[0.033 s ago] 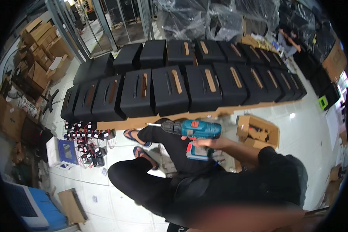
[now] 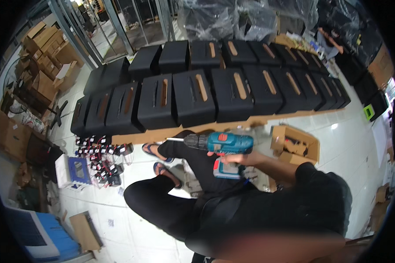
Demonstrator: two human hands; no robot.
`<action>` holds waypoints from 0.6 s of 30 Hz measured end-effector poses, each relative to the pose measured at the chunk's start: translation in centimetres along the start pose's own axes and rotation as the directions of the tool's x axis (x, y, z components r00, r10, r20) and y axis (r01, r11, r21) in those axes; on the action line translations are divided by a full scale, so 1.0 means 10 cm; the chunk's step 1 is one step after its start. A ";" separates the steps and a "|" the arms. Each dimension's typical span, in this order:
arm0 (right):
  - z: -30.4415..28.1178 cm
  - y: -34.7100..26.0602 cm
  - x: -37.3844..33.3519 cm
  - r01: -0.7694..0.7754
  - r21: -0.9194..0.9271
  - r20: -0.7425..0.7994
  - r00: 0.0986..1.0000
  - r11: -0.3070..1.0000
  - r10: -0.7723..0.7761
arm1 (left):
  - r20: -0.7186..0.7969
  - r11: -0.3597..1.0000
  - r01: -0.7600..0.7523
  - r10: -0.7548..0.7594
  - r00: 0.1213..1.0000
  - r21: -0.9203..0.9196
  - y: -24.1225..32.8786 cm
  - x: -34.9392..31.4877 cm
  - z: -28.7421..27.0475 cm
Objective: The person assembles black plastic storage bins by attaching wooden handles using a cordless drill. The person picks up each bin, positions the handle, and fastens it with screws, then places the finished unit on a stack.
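Note:
My right hand [image 2: 238, 158] is closed around the grip of a teal and black cordless drill [image 2: 231, 143]. The drill lies level above my bent legs, its long bit [image 2: 174, 139] pointing left. A battery pack [image 2: 226, 170] sits at the base of the grip, below my fingers. Nowhere in the picture can my left hand be seen. Past the drill stand two rows of black box-shaped cabinets [image 2: 193, 105], with long slots and black strap handles on their faces.
An open cardboard box [image 2: 312, 151] with dark parts stands right of the drill. Small black parts with red wires [image 2: 105, 164] lie on the floor at left, beside a blue and white piece [image 2: 79, 170]. Another person [image 2: 329, 44] sits at the far right.
The whole picture has shifted slightly, and more of a fan shows at the left. My right hand keeps its hold on the drill, with the bit still pointing left.

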State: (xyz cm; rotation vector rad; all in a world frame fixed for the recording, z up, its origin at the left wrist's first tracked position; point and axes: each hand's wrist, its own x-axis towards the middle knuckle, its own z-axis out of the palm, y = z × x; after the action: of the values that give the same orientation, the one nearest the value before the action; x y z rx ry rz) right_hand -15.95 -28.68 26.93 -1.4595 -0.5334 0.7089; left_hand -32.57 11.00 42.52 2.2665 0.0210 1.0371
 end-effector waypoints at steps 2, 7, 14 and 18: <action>-0.06 -0.09 -0.11 -0.004 0.067 0.026 1.000 0.998 0.002 | 0.035 1.000 0.010 -0.010 0.999 0.007 0.05 -0.01 0.08; -0.33 0.04 -0.23 0.084 0.098 0.080 0.993 0.992 -0.092 | 0.053 0.999 0.018 -0.019 0.998 0.035 0.07 0.05 0.23; -0.20 -0.16 -0.14 0.225 0.031 0.083 0.970 0.974 -0.227 | 0.027 0.997 -0.003 0.001 1.000 0.074 0.00 -0.11 0.08; -0.16 -0.23 -0.30 0.003 0.271 0.108 0.994 0.963 -0.034 | 0.002 0.998 -0.050 0.050 0.999 -0.027 -0.04 -0.21 0.03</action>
State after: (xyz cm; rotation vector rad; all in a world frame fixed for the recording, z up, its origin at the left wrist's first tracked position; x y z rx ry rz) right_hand -16.64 -31.95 29.42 -1.1639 -0.5134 0.8188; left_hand -33.72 10.64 40.73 2.2544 -0.0514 1.0542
